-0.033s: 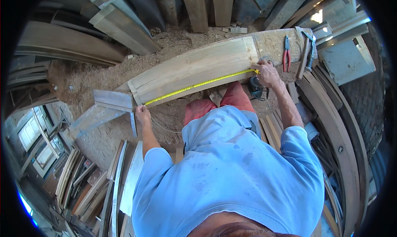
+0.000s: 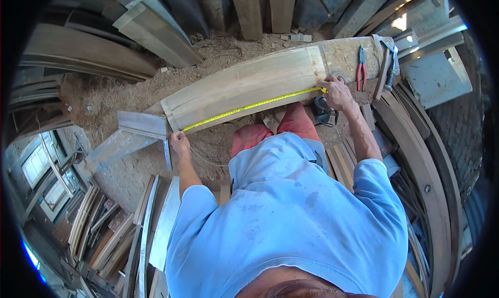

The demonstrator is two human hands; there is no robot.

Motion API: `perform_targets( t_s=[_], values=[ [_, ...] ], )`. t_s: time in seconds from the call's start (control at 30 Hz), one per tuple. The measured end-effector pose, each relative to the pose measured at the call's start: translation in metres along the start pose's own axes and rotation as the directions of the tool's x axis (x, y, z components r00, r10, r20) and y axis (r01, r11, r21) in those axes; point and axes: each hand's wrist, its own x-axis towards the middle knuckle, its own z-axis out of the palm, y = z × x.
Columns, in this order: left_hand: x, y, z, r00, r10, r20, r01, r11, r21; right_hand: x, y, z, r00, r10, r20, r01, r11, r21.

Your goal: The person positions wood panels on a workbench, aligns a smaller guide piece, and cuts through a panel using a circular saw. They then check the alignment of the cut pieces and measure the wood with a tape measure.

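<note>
A pale wooden board (image 2: 244,85) with a curved far edge lies across the bench in front of me. Along its near edge stretches the yellow blade of a tape measure (image 2: 249,107), pulled straight. My left hand (image 2: 180,143) pinches the blade's end at the board's left near corner. At the other end, my right hand (image 2: 337,94) is closed on the tape measure near the board's right end; its fingers hide much of what they grip there.
Red-handled pliers (image 2: 361,69) and a blue-framed tool with a dark grip (image 2: 390,69) lie on the bench's right end. A grey angled metal piece (image 2: 143,125) stands by the left corner. Upright boards (image 2: 244,12) line the back; long curved timbers (image 2: 421,163) stand at right. Sawdust covers much around.
</note>
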Motion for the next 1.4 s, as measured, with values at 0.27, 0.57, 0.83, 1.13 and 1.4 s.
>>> perform_targets(
  t_s=[0.27,0.57,0.83,1.13,1.4],
  values=[
    [0.0,-0.007,-0.001,0.992,-0.09,0.084,0.096,0.992,-0.076,0.003,0.004,-0.003,0.998,-0.012,0.057,0.014,1.0,-0.027],
    [-0.005,0.001,-0.009,0.97,-0.197,0.142,0.225,0.947,-0.228,-0.013,0.053,-0.014,0.999,0.03,-0.037,-0.03,1.0,0.004],
    [-0.019,0.033,-0.007,0.951,-0.306,-0.038,0.301,0.949,-0.094,-0.014,0.054,-0.02,0.998,0.024,-0.063,-0.022,0.999,0.026],
    [-0.011,0.03,-0.001,0.896,-0.445,0.004,0.433,0.869,-0.239,-0.012,0.062,-0.017,0.996,0.011,-0.085,-0.011,1.0,0.001],
    [-0.003,0.005,-0.006,0.947,-0.283,0.155,0.321,0.872,-0.37,-0.015,0.058,-0.019,0.996,0.033,-0.084,-0.033,0.999,0.002]
  ],
)
